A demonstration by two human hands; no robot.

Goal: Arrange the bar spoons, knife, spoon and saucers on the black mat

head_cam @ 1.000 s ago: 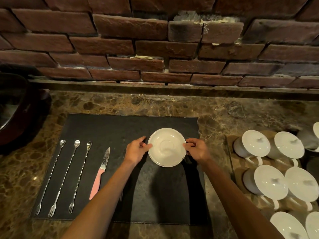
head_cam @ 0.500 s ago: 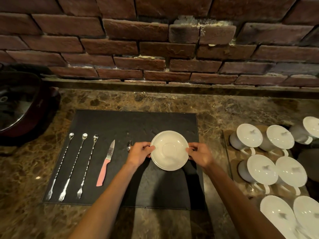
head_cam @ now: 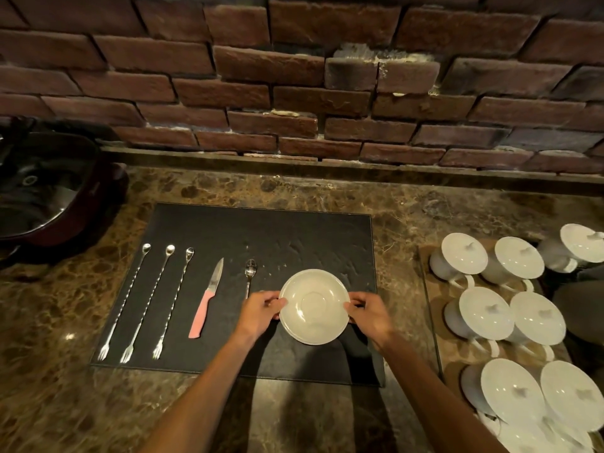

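I stood at a bar or café service counter: a marble tabletop [head_cam: 327, 197] under a rough brick wall [head_cam: 294, 76], rows of lidded white cups [head_cam: 483, 315] right of the black mat [head_cam: 261, 233].

I see a dim, warm scene lit from above; arm shadows fall toward me across the desk [head_cam: 408, 204], and the edges bow.
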